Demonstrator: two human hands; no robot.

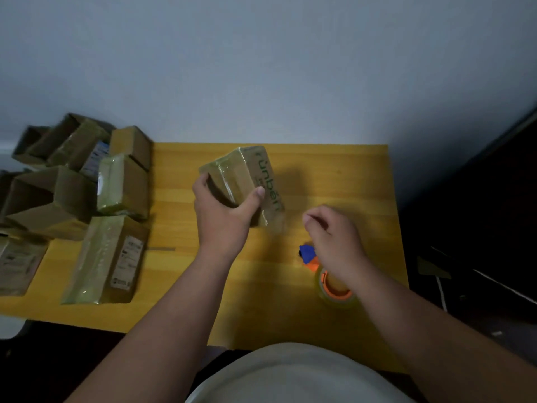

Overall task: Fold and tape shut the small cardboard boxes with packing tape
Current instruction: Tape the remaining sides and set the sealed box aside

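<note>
- Left hand [222,210], centre of frame, grips a taped box [242,181]: thumb curled over the near right edge, fingers wrapped round the left side
- The box sits tilted over the middle of the yellow table [363,175], green lettering on its right face, glossy tape running along its top (whether its lower end touches the table cannot be told)
- Right hand [334,242], right of centre, hangs above the table with fingers loosely curled together; it seems to hold nothing, though motion blur leaves that unsure
- A tape roll [337,289] on an orange-and-blue dispenser lies on the table just below that hand, partly hidden by the wrist
- At the left edge of frame is a pile of boxes [72,187], some taped, some open-topped
- One long taped box [107,260] with a white label lies flat at lower left
</note>
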